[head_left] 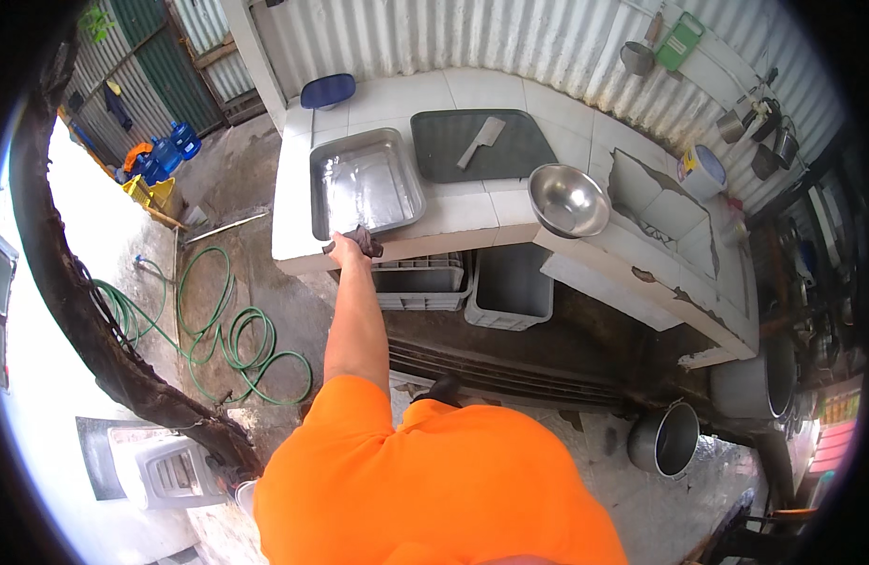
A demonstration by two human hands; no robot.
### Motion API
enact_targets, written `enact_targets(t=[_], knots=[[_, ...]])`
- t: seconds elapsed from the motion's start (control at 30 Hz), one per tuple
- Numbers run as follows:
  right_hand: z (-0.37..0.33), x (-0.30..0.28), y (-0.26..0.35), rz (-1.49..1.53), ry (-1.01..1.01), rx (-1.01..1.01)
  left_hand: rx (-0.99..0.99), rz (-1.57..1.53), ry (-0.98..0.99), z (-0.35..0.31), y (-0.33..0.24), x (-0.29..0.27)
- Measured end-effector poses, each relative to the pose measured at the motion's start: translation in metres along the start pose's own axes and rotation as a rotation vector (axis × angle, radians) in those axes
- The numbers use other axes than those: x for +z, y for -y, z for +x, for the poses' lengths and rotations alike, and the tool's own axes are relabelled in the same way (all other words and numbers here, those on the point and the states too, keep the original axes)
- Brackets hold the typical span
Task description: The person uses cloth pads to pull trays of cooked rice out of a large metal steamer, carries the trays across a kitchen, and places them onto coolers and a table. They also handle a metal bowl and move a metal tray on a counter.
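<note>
My left hand [342, 249] reaches out to the front edge of the white tiled counter, its fingers closed on a dark crumpled cloth [368, 243]. Hand and cloth are at the near rim of a rectangular metal tray [411, 202]; whether they touch it, I cannot tell. Right of the tray, a cleaver [482, 141] with a pale blade lies on a dark green cutting board [434, 155]. A shiny metal bowl [568, 201] stands near the counter edge. My right hand is out of view.
A tiled basin [665, 221] with broken edges is built in at the right. Grey crates [512, 292] stand below the counter. A green hose [256, 348] lies coiled on the floor at left. Large pots [664, 439] stand at lower right. A blue lid-like object [328, 90] lies behind the tray.
</note>
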State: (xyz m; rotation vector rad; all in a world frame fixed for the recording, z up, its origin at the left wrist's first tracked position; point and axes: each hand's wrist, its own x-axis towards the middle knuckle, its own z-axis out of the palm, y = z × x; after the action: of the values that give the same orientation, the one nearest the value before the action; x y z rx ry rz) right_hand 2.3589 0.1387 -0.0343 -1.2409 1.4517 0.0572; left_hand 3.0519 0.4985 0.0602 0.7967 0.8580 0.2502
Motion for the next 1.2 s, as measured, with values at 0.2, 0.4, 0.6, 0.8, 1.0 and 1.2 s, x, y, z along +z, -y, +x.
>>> enact_targets(t=[0.2,0.4,0.6,0.8,1.0,1.2], knots=[[0.004,0.012,0.015,-0.031,-0.010,0.020,-0.014,0.087,0.033,-0.016,0.012,-0.002],[0.019,0.031,0.041,-0.107,0.008,0.004,-0.254,0.087,0.474,-0.060,0.013,-0.005],[0.030,0.032,0.064,-0.232,0.063,-0.126,-0.072,0.090,0.298,-0.044,0.017,0.008],[0.030,0.012,0.095,-0.256,0.096,-0.165,0.112,0.071,0.074,0.050,0.011,0.038],[0.046,-0.023,0.073,-0.124,-0.036,-0.055,0.300,-0.011,0.238,0.067,-0.029,0.050],[0.038,-0.035,0.028,-0.523,-0.177,-0.298,0.404,0.114,0.323,0.061,-0.063,0.053]])
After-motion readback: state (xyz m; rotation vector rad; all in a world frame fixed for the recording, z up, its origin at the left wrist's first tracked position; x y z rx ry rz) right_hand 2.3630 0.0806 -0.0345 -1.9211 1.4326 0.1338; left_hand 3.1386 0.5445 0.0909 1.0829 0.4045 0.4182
